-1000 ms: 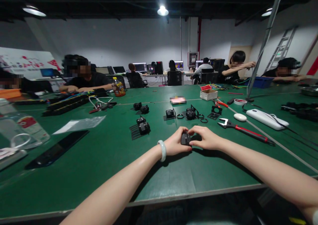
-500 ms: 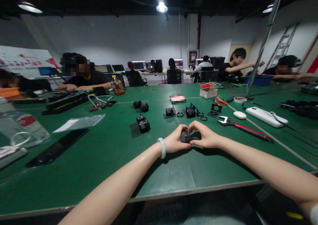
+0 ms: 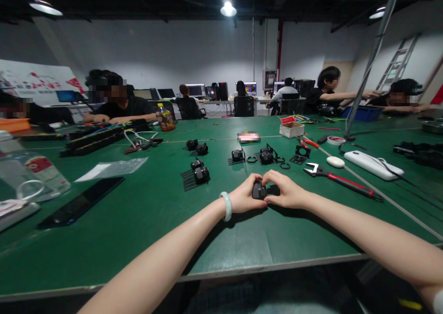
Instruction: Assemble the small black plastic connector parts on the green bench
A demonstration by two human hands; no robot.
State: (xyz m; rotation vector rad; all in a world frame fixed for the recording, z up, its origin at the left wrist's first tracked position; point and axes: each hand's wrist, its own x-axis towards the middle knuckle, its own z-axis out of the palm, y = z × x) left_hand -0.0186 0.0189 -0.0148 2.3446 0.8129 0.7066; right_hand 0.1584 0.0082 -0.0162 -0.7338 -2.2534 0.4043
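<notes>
A small black plastic part (image 3: pixel 258 190) is held between both hands above the near middle of the table; its exact kind is unclear. My left hand (image 3: pixel 245 196), with a pale bangle at the wrist, grips it from the left. Thumb and fingers of my right hand (image 3: pixel 284 189) curl in a ring and pinch its right edge. Just beyond lie a similar black part with prongs (image 3: pixel 236 155), a black ring (image 3: pixel 251 159) and a larger black assembly (image 3: pixel 266 155). To the left stands another pronged black assembly (image 3: pixel 196 174).
Right of my hands lie an adjustable wrench (image 3: pixel 342 183), a white oval object (image 3: pixel 335 162) and a white power strip (image 3: pixel 373 164). At left are a dark flat panel (image 3: pixel 81 203), a clear bag (image 3: pixel 112 168) and a plastic bottle (image 3: pixel 31 173). A metal pole (image 3: pixel 370 64) rises at right; people sit opposite.
My hands keep almost the same hold on the black part. The view has shifted very slightly. At the far right, a co-worker's outstretched arm has moved a little rightward.
</notes>
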